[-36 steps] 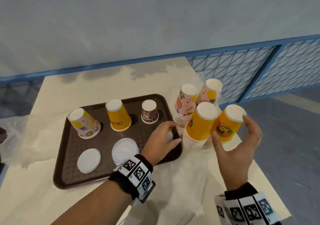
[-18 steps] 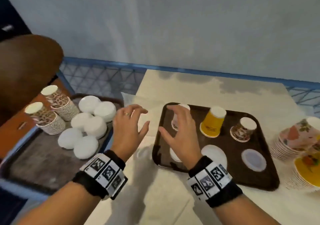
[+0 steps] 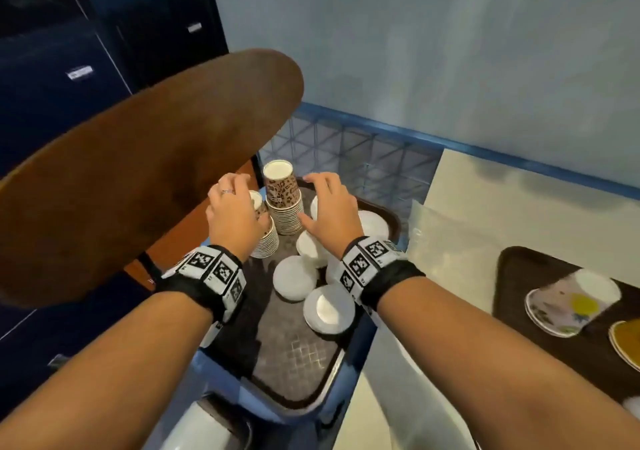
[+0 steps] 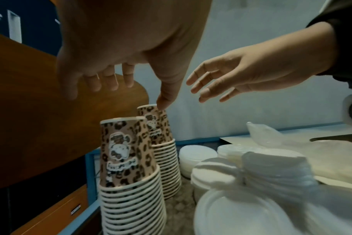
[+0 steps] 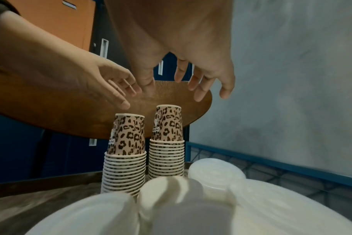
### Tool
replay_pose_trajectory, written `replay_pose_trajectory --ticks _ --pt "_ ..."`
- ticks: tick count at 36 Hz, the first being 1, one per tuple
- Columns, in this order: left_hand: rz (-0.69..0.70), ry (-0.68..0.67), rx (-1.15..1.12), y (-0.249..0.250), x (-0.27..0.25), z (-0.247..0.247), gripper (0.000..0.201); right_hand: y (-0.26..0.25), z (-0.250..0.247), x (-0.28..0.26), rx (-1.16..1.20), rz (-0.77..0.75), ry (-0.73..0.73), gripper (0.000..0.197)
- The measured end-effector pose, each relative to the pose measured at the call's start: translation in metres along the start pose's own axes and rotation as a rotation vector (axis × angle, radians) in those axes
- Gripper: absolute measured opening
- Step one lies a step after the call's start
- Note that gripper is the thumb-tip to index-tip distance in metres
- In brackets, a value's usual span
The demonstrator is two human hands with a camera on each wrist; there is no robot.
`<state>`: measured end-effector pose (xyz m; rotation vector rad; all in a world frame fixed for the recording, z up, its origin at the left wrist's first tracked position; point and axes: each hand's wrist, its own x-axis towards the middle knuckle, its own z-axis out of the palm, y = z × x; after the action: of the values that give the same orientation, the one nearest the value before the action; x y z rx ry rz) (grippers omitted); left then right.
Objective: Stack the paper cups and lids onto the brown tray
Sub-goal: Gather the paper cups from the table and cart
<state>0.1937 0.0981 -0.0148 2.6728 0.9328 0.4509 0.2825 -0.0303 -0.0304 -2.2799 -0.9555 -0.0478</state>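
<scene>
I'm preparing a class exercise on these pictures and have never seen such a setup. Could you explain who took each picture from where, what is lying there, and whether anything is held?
No machine here: a person works with bare hands, wearing one camera on the head and one on each wrist. The head view looks down at both hands; each wrist view looks along its own hand. The left hand and right hand hover, fingers spread, over two stacks of leopard-print paper cups standing upside down on a dark tray. White lids lie in bundles beside the stacks. Neither hand holds anything. At the right, a brown tray on a pale table carries a flowered cup.
</scene>
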Motion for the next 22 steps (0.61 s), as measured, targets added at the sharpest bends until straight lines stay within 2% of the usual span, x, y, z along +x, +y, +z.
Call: replay_pose_trajectory --ticks 6,9,12,14,17,22 --pt "-0.052 -0.135 -0.105 -0.025 0.031 0.022 0.068 -0.018 0.034 0.055 -0.022 0.071 -0.061 0.066" --pt "-0.071 -0.202 -0.219 -0.033 0.039 0.03 0.062 -0.021 0.048 0.074 -0.003 0.106 -0.116 0.075" --pt "-0.08 -0.198 -0.319 -0.038 0.04 0.036 0.054 -0.021 0.061 0.086 0.038 0.137 -0.203 0.08" --pt "-0.085 -0.191 -0.336 -0.043 0.039 0.037 0.052 -0.02 0.068 0.091 0.052 0.129 -0.221 0.076" --pt "-0.052 -0.209 -0.305 -0.044 0.038 0.034 0.05 -0.016 0.067 0.093 0.056 0.112 -0.165 0.065" --pt "0.006 -0.273 -0.244 -0.059 0.034 0.025 0.046 -0.02 0.066 0.086 0.065 0.085 -0.192 0.064"
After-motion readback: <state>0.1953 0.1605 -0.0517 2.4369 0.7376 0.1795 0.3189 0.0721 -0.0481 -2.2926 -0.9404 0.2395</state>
